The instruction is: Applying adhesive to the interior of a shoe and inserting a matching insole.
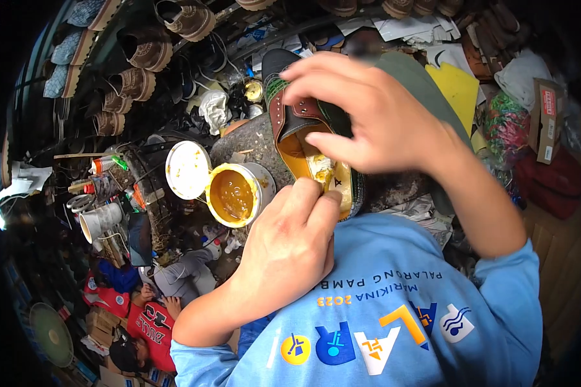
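Left hand (294,235) is pinching, its hold unclear; right hand (368,106) is hovering wide, better steadying the shoe (292,147)

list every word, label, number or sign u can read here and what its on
I won't copy wording out, but print stands on these:
Blue shirt: dark lettering, orange digits and big multicoloured letters, upside down here.
Red shirt: dark block lettering.
Brown box: red and pale printed areas, mostly too small to read.
Shoe: a dark mark inside, unclear.
Anything smaller is too blurred.
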Available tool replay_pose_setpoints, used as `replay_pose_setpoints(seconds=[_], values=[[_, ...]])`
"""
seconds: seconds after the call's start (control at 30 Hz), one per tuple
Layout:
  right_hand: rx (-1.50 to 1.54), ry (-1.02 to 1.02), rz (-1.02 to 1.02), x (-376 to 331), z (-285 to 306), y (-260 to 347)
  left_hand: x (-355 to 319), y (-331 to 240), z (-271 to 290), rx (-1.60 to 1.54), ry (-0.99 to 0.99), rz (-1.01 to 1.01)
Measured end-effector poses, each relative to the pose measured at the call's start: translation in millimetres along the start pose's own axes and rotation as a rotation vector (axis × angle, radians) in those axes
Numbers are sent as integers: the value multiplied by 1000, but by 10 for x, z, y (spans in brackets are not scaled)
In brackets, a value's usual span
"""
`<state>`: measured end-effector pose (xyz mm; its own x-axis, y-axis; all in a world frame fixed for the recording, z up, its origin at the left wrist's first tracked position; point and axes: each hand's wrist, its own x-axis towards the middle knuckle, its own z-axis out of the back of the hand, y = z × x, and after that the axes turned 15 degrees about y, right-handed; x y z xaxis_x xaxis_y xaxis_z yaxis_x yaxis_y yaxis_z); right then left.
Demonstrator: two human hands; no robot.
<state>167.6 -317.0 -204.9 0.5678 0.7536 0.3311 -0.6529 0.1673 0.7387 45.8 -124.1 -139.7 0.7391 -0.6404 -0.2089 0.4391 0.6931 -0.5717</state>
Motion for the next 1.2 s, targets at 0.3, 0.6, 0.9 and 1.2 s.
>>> replay_pose_setpoints(seconds=[0.3,0.6,0.9,1.2], values=[[73,245,270,393,4,-517,-453,-188,-40,58,31,186],[124,185,146,421,-27,-470,539,148,-6,443,-38,226],[122,283,78,458,-11,-426,344,-19,18,417,49,185],[12,243,219,504,-74,-389,269,-78,88,264,56,227]])
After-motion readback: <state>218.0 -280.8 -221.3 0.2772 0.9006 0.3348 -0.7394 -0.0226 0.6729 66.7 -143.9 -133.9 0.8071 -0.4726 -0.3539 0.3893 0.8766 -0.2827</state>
